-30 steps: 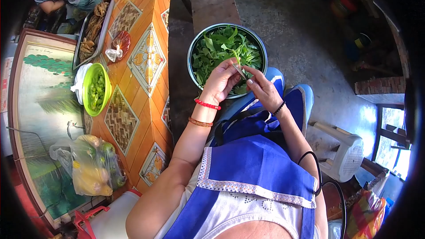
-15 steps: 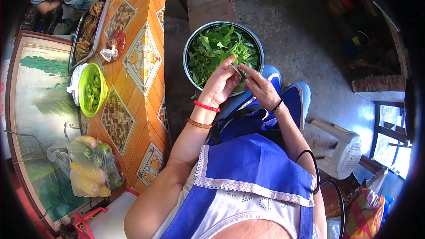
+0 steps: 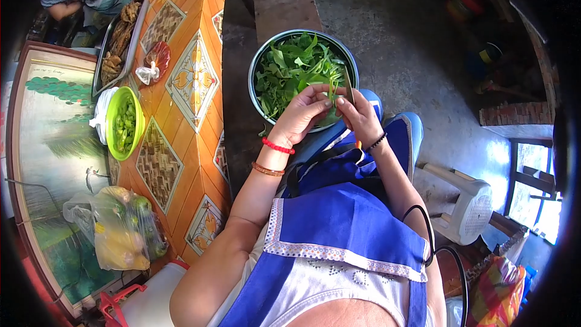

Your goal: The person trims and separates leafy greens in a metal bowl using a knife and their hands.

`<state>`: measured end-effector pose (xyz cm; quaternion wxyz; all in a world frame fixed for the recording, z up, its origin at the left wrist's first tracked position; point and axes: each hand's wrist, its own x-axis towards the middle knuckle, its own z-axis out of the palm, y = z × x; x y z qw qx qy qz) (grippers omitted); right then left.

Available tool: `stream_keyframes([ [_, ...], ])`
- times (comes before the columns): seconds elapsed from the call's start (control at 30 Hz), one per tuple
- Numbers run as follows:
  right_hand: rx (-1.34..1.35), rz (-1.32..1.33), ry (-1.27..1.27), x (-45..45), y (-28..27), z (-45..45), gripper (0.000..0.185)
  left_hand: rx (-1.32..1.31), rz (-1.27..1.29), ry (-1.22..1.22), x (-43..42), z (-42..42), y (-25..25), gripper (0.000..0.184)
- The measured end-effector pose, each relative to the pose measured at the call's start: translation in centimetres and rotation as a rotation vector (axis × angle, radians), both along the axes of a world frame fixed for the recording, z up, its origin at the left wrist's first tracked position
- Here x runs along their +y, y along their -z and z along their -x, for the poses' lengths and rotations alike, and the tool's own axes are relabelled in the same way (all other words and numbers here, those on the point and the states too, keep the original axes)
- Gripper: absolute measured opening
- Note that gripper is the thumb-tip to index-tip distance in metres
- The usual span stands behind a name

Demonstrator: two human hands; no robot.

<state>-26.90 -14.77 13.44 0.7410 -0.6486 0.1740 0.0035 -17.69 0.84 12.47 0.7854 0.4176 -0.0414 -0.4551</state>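
Note:
A round metal basin (image 3: 252,88) full of cut leafy greens (image 3: 296,60) rests at my lap. Over its near edge, my left hand (image 3: 305,112) is closed on a green stem (image 3: 331,92), pinched between thumb and fingers. Close beside it, my right hand (image 3: 362,120) is wrapped round a small knife (image 3: 348,85). The dark blade points up and away from me, and an orange bit that looks like the handle end shows below the palm. My right thumb and fingertips come near the stem; whether they touch it I cannot tell.
On my left stands a patterned table (image 3: 181,169) with a green bowl (image 3: 140,124) of chopped green vegetables, a metal tray (image 3: 100,79) of brown food, a tied bag of red sauce (image 3: 158,60) and a bag of produce (image 3: 121,236). A white stool (image 3: 475,212) is on the right.
The knife has turned from lying between my hands to pointing upward beside the stem. My right hand has rotated and closed more around it, and both hands have lowered slightly.

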Motion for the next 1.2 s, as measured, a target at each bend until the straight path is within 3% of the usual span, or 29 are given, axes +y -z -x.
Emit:
stream_keyframes([
  [0.2, -0.029, -0.037, 0.135, 0.7, 0.7, -0.7, 0.015, -0.302, -0.102, 0.071, -0.2, 0.2, -0.2, 0.020],
  [0.33, -0.056, 0.037, 0.085, 0.7, 0.8, -0.9, 0.012, -0.300, -0.194, 0.033, -0.2, 0.0, -0.2, 0.014],
  [0.43, -0.074, 0.051, 0.066, 0.9, 0.6, -1.1, 0.012, -0.282, -0.161, 0.022, 0.1, -0.2, 0.2, 0.012],
  [0.5, -0.192, 0.391, 0.040, 1.3, 0.6, -1.2, 0.015, -0.018, -0.121, -0.107, 0.1, -0.4, 0.6, 0.012],
  [0.6, -0.355, 0.476, 0.021, 2.5, -0.3, -1.3, 0.017, 0.097, -0.044, -0.277, 0.3, -1.2, 2.5, 0.012],
  [0.83, -0.010, 0.715, -0.067, 1.8, 1.5, -2.9, 0.026, 0.060, -0.086, -0.444, 1.7, -2.1, 0.4, 0.012],
  [0.87, -0.072, 0.701, -0.035, 1.6, 3.1, -3.1, 0.028, 0.040, -0.087, -0.457, 1.7, -2.3, 0.3, 0.012],
  [1.07, -0.046, 0.588, -0.125, 1.7, 0.7, -2.2, 0.035, 0.115, -0.025, -0.443, 1.1, -2.1, 1.3, 0.018],
  [1.2, -0.173, 0.422, -0.241, 1.9, 0.1, -1.2, 0.042, 0.199, 0.033, -0.424, -0.1, -1.4, 1.2, 0.018],
])
